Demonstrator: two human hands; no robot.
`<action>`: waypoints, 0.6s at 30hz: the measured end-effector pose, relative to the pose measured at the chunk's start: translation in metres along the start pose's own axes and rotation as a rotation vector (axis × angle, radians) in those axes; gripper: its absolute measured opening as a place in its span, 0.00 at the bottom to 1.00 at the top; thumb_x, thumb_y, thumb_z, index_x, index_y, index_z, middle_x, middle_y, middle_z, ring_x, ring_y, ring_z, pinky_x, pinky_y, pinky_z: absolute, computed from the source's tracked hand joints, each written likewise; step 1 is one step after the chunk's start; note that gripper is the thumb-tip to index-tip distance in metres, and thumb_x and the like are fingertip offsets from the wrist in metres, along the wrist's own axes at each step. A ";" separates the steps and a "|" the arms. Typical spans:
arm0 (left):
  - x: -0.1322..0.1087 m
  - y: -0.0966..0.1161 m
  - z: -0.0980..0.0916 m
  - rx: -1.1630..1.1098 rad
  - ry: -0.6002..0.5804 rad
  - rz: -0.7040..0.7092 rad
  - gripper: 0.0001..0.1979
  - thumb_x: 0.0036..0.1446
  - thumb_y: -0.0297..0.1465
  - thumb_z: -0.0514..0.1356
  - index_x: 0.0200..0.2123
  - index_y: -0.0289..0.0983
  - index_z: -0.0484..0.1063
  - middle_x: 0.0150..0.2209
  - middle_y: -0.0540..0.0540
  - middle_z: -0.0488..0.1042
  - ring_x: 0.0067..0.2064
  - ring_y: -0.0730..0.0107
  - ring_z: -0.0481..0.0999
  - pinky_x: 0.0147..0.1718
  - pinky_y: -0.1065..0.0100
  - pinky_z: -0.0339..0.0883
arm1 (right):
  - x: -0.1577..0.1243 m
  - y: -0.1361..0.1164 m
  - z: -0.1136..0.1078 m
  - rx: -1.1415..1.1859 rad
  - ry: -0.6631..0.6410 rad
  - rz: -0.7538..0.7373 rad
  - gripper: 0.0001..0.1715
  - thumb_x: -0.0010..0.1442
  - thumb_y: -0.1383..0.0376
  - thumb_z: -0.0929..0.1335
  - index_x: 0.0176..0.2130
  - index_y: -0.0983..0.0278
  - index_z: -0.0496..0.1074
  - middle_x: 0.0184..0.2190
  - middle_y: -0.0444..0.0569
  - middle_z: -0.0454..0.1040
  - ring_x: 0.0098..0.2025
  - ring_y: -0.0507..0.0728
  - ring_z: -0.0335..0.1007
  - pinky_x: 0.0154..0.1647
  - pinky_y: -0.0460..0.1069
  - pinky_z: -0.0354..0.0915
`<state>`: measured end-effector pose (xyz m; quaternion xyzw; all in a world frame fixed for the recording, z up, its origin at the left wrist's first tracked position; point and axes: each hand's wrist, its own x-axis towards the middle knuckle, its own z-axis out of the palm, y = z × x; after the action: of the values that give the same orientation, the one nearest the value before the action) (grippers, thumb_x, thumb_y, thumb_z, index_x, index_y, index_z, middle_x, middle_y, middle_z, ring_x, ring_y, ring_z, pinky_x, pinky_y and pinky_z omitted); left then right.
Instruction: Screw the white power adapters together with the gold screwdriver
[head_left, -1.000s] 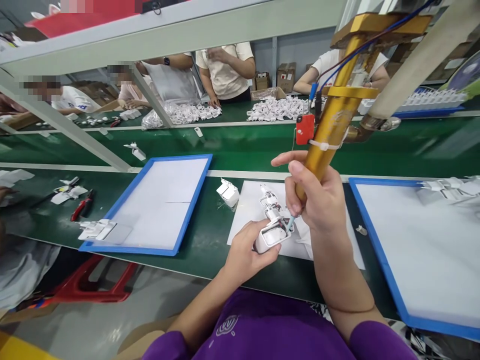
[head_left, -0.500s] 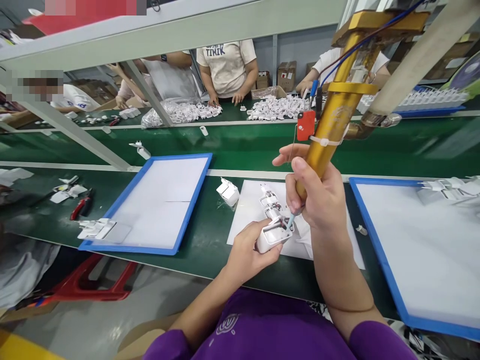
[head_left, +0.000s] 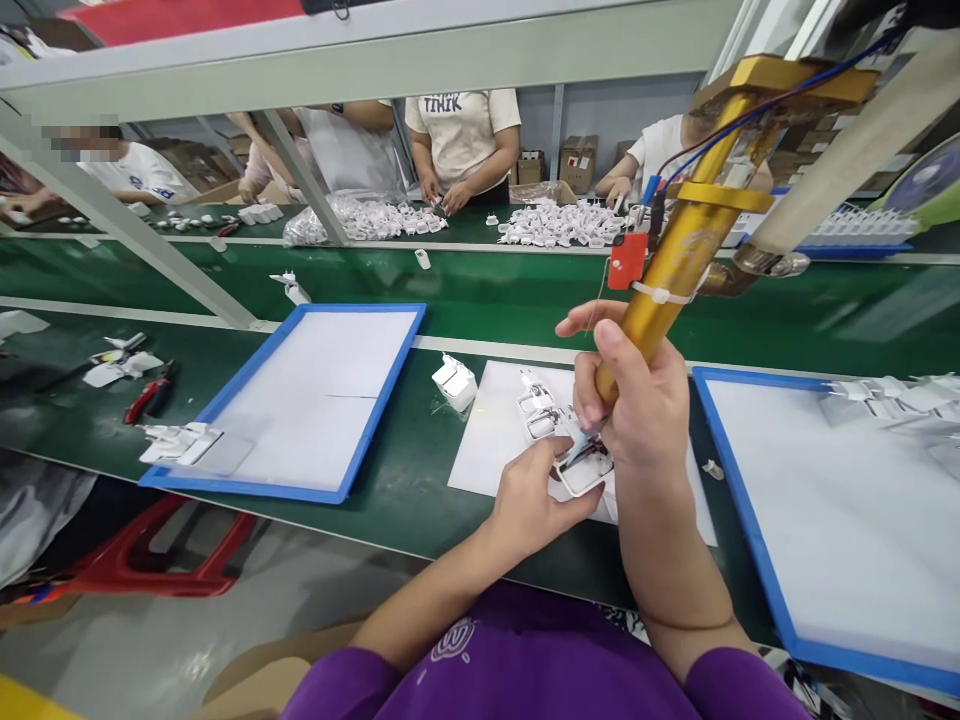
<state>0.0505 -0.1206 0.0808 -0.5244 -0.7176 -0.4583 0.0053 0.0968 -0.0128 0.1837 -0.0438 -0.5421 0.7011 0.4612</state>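
Note:
My right hand [head_left: 637,410] is wrapped round the lower end of a gold pen-like tool [head_left: 679,260] that hangs from above with a hose and wires. Its thin tip touches the open white plastic housing [head_left: 585,468] that my left hand [head_left: 532,500] pinches at its near edge. The housing rests over a white paper sheet [head_left: 487,440] on the green bench. Two more small white parts [head_left: 536,410] lie on the sheet just beyond it. A closed white adapter [head_left: 455,383] stands at the sheet's left edge.
A blue-framed white tray [head_left: 247,480] lies to the left with white parts at its near corner, another blue-framed tray [head_left: 757,520] to the right. Red pliers [head_left: 150,392] lie far left. Across the green belt [head_left: 480,290], other people handle heaps of white parts [head_left: 555,220].
The housing and both my hands have shifted a little to the right on the sheet. The tool tip now sits inside the housing's left part. People across the belt lowered their hands to the parts.

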 end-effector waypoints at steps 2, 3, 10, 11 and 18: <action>0.002 0.001 0.003 0.019 0.062 0.051 0.19 0.46 0.34 0.65 0.40 0.37 0.65 0.31 0.49 0.75 0.28 0.71 0.73 0.30 0.71 0.69 | -0.001 -0.001 0.001 0.004 0.010 -0.009 0.10 0.62 0.58 0.68 0.34 0.62 0.69 0.34 0.43 0.72 0.12 0.42 0.54 0.09 0.41 0.52; 0.002 0.001 0.004 0.027 0.086 0.072 0.19 0.46 0.34 0.65 0.40 0.37 0.65 0.31 0.49 0.74 0.28 0.71 0.73 0.29 0.71 0.69 | -0.001 -0.001 0.001 0.007 0.012 -0.016 0.11 0.62 0.58 0.68 0.33 0.62 0.68 0.33 0.42 0.72 0.12 0.42 0.53 0.10 0.41 0.52; 0.000 -0.005 0.006 0.083 0.092 0.096 0.20 0.47 0.36 0.65 0.42 0.38 0.64 0.32 0.49 0.75 0.29 0.70 0.75 0.30 0.71 0.69 | -0.001 -0.002 0.001 -0.016 -0.005 -0.023 0.14 0.63 0.53 0.65 0.41 0.60 0.69 0.40 0.46 0.71 0.13 0.43 0.55 0.10 0.43 0.52; -0.001 -0.008 0.004 0.097 0.085 0.093 0.19 0.48 0.36 0.65 0.43 0.38 0.65 0.33 0.49 0.75 0.30 0.69 0.75 0.31 0.71 0.69 | 0.000 -0.001 0.000 -0.014 -0.002 -0.028 0.16 0.62 0.51 0.65 0.42 0.60 0.69 0.41 0.46 0.71 0.14 0.43 0.55 0.09 0.43 0.51; 0.005 -0.058 -0.034 0.259 0.146 -0.206 0.17 0.53 0.38 0.61 0.44 0.39 0.64 0.35 0.48 0.76 0.33 0.67 0.76 0.31 0.70 0.67 | 0.012 0.002 -0.012 -0.044 0.068 -0.035 0.18 0.61 0.47 0.65 0.41 0.56 0.71 0.41 0.47 0.71 0.14 0.46 0.52 0.08 0.46 0.48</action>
<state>-0.0121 -0.1410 0.0647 -0.4087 -0.8182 -0.3969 0.0780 0.0956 0.0043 0.1828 -0.0685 -0.5421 0.6789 0.4905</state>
